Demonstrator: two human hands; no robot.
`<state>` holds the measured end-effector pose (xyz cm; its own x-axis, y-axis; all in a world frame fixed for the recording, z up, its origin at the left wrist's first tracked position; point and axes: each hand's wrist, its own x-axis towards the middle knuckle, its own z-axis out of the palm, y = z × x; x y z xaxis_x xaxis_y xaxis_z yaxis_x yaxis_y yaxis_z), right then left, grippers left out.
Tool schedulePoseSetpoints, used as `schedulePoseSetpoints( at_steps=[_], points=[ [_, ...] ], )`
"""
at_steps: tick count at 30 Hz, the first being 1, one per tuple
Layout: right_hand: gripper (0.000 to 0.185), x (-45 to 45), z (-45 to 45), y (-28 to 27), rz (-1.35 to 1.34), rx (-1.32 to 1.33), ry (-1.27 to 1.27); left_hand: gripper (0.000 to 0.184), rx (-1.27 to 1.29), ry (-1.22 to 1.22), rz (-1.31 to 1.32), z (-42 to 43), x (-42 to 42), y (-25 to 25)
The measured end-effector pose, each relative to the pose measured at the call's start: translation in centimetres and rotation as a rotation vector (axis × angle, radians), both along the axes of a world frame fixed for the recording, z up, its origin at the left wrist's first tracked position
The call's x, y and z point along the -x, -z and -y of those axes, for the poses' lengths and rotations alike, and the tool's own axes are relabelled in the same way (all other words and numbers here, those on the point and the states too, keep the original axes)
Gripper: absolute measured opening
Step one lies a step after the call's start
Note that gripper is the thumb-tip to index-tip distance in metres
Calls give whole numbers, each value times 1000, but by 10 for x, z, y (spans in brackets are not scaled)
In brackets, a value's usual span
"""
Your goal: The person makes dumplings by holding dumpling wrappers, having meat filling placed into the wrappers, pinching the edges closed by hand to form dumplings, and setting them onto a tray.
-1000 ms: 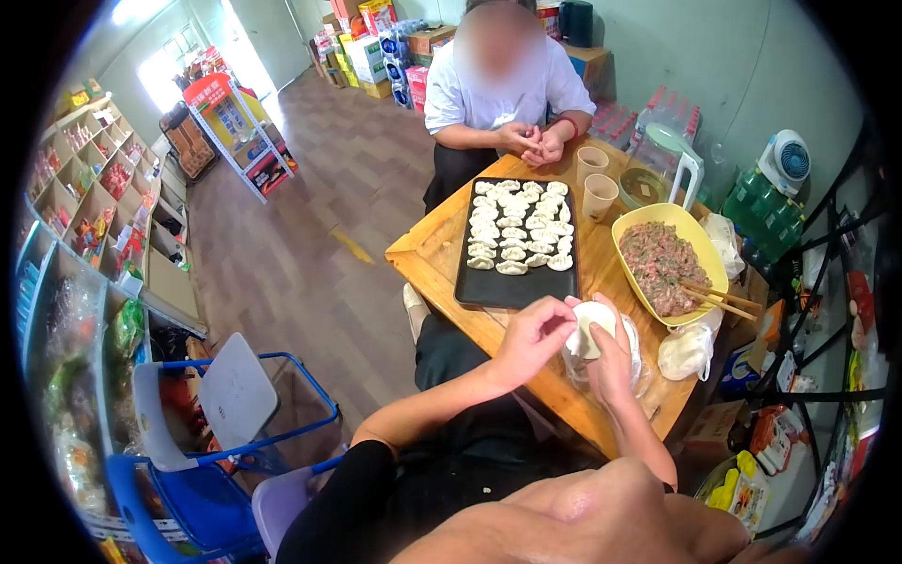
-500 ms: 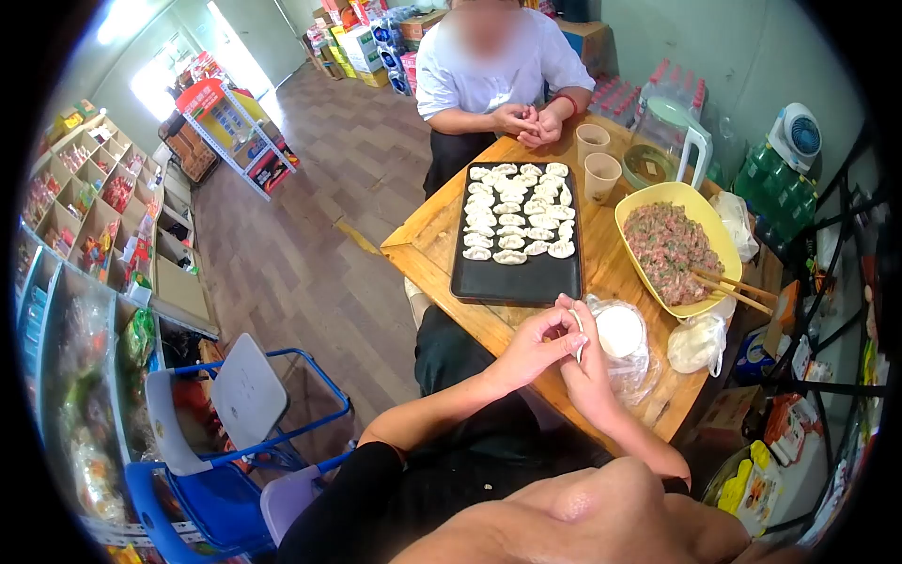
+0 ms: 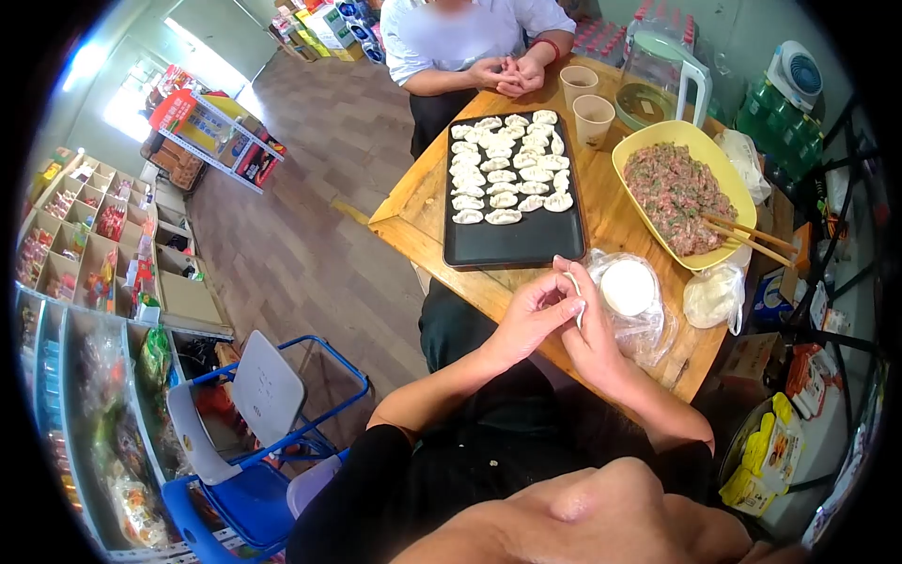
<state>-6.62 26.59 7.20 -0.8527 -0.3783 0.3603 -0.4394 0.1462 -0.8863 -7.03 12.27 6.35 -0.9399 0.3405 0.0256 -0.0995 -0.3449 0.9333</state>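
Both my hands are together over the near edge of the wooden table, closed around a dumpling point(image 3: 577, 299) of which only a pale edge shows. My left hand point(image 3: 532, 318) has its thumb and fingers on the dumpling from the left, while my right hand point(image 3: 592, 340) presses on it from the right. Just right of my fingers lies a stack of round white dumpling wrappers point(image 3: 629, 288) on crumpled clear plastic. Beyond my hands, a black tray point(image 3: 512, 246) carries rows of folded dumplings point(image 3: 503, 176), with its near strip bare.
A yellow bowl point(image 3: 624, 141) of minced filling point(image 3: 678, 193) with chopsticks point(image 3: 752, 237) stands right. Near it are a tied plastic bag point(image 3: 714, 296), paper cups point(image 3: 593, 122) and a pitcher point(image 3: 658, 85). A person point(image 3: 470, 47) sits opposite, hands together. Folding chairs point(image 3: 263, 390) stand left.
The view has tilted down and shifted slightly, so the table and tray appear higher. My hands stay together on the dumpling, with little change in grip.
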Motion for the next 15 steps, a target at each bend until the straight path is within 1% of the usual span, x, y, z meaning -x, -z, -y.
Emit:
schedulePoseSetpoints(
  at_steps=[7, 9, 15],
  points=[
    [64, 0, 2, 2, -5, -21, 16, 11, -18, -27, 12, -1, -3, 3],
    [64, -1, 1, -1, 12, -47, -4, 11, -65, -25, 53, -1, -5, 0],
    [67, 0, 1, 5, -24, -45, -5, 12, -54, -25, 49, 1, -5, 2]
  ],
)
